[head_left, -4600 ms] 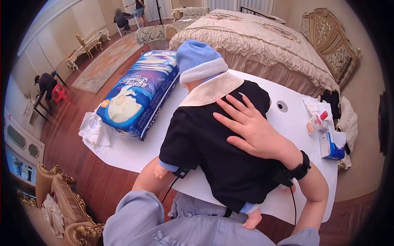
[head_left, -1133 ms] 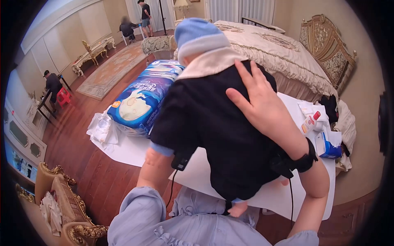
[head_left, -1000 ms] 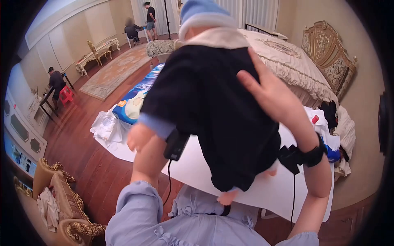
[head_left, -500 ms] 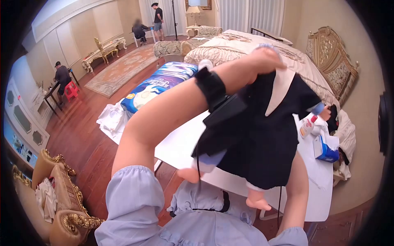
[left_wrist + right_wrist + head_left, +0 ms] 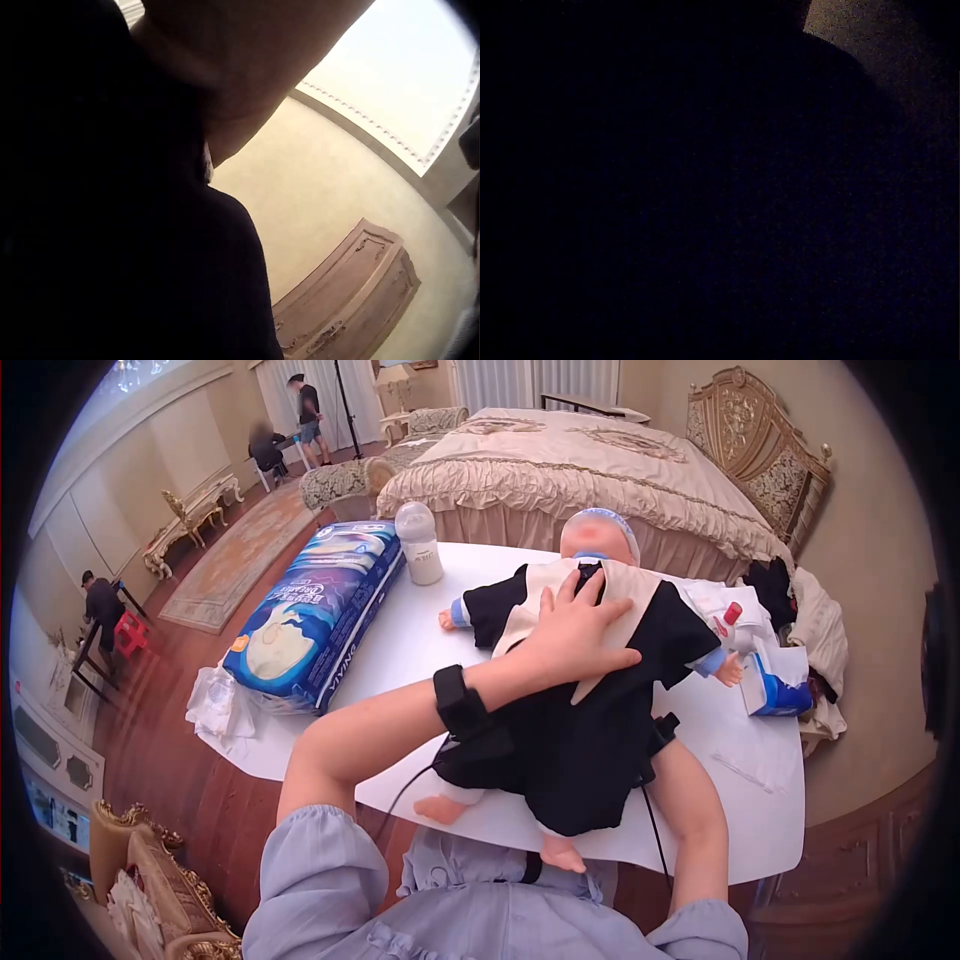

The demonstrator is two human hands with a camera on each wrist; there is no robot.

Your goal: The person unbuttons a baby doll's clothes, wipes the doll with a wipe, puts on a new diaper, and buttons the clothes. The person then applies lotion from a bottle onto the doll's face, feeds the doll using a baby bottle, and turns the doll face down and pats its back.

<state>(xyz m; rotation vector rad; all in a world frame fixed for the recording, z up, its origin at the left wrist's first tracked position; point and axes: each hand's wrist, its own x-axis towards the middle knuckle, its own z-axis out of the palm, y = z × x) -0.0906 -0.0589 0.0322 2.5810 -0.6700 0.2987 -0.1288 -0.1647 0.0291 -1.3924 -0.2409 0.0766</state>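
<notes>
A baby doll (image 5: 600,730) in a black gown with a cream collar and blue cuffs is face up over the white table (image 5: 460,650), its head toward the bed. Spread across its chest and collar is my left hand (image 5: 575,640), palm down with fingers extended. My right forearm reaches under the doll from the right, and the doll's body hides that hand. In the left wrist view, dark cloth (image 5: 150,262) fills the left side below some skin. The right wrist view is nearly black.
A blue diaper pack (image 5: 315,615) and a white-capped bottle (image 5: 418,545) stand left of the doll. Crumpled white material (image 5: 220,705) lies at the left edge. At the right are a red-capped bottle (image 5: 728,620), a tissue pack (image 5: 778,685) and cloths (image 5: 820,625).
The doll has turned from back up to face up and come down toward the table. My left hand has moved onto its chest; my right hand has gone from its back to underneath.
</notes>
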